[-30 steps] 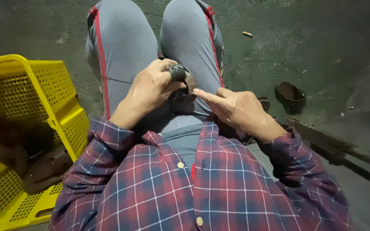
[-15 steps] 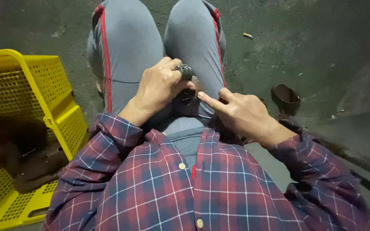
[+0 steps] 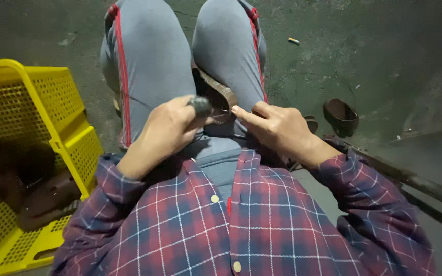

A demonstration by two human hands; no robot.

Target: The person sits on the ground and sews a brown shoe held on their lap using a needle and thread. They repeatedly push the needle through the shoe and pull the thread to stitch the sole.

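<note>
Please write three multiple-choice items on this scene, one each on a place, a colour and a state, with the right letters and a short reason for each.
1. Where does the yellow crate stand?
A. on the person's left
B. on the person's right
C. on the person's lap

2. What colour is the stripe down the side of the grey trousers?
A. white
B. red
C. green

3. How is the left hand set?
A. flat and open on the floor
B. inside the crate
C. closed around a small dark tool

Answers:
1 A, since the crate sits at the left edge, beside the left sleeve.
2 B, as the seam line shows red against the grey.
3 C, as the fingers curl about the tool, while the right hand steadies a brown shoe between the knees.
</note>
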